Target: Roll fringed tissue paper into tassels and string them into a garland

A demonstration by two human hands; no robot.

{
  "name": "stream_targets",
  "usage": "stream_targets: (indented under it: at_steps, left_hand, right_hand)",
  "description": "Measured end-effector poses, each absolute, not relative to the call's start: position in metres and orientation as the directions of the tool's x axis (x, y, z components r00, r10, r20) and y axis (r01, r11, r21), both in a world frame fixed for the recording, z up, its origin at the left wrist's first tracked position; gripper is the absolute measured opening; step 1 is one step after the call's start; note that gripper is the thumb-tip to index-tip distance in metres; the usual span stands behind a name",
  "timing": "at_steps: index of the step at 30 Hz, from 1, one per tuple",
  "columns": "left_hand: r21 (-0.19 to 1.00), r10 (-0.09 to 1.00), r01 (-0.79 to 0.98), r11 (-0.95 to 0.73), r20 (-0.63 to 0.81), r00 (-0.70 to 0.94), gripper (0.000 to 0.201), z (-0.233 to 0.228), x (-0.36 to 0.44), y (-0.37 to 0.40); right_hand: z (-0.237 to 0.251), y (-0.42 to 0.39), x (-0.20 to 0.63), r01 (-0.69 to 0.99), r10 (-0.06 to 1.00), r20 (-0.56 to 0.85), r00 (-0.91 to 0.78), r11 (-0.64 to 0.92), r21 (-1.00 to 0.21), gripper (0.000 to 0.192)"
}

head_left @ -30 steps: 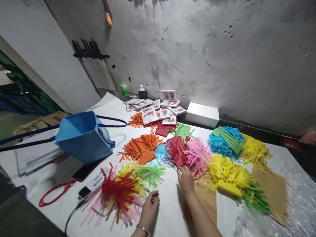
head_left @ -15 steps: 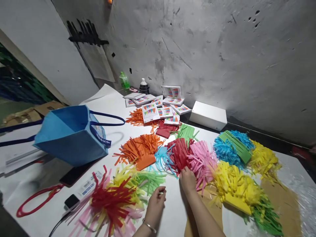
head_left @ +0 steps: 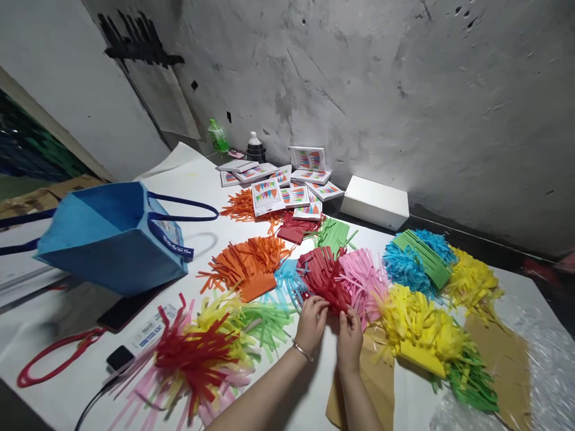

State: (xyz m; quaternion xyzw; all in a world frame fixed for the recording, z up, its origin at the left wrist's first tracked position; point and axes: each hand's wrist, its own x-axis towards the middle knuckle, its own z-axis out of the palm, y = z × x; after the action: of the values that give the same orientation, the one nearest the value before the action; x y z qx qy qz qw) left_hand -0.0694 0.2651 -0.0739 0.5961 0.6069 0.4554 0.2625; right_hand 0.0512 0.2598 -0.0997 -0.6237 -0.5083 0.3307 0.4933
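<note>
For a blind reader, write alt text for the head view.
A person's left hand and right hand touch a dark red fringe on a white table, among orange, pink and yellow fringes. A blue bag sits at left.

Bag lettering (head_left: 177,246) — nothing legible anywhere.

Matt paper and cloth are set off by glossy plastic and polished metal.
The dark red fringe (head_left: 320,266) is formed of thin, matt, tissue-like paper. The blue bag (head_left: 112,257) is made of felt-like cloth; the brown sheet (head_left: 501,365) is made of smooth matt paper. The clear plastic wrap (head_left: 550,371) is crinkled and glossy; the bracelet (head_left: 302,351) is polished metal; the wall (head_left: 359,90) is roughly pitted.
</note>
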Motion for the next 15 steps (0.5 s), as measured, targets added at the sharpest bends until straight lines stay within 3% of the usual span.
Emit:
stream_targets:
  at_steps: [3,6,11,15]
  left_hand:
    - [0.736,0.981,0.666,-0.12,0.191,-0.034,0.017,-0.072,-0.065,0.279]
    - [0.614,0.991,0.781,-0.113,0.125,0.046,0.015,-0.07,-0.069,0.291]
    - [0.624,0.991,0.771,-0.13,0.096,0.089,0.022,-0.059,-0.091,0.306]
    - [0.638,0.986,0.753,-0.162,0.078,0.146,0.02,-0.048,-0.091,0.309]
  right_hand:
    - [-0.106,0.257,0.046,0.011,0.925,-0.075,0.373,-0.086,-0.996,0.042]
    - [-0.106,0.258,0.048,-0.068,0.888,-0.127,0.442,-0.108,-0.992,0.042]
    - [-0.094,0.264,0.077,-0.193,0.763,-0.156,0.627,-0.041,-0.98,0.039]
    - [-0.087,0.266,0.092,-0.188,0.744,-0.127,0.656,-0.002,-0.982,0.038]
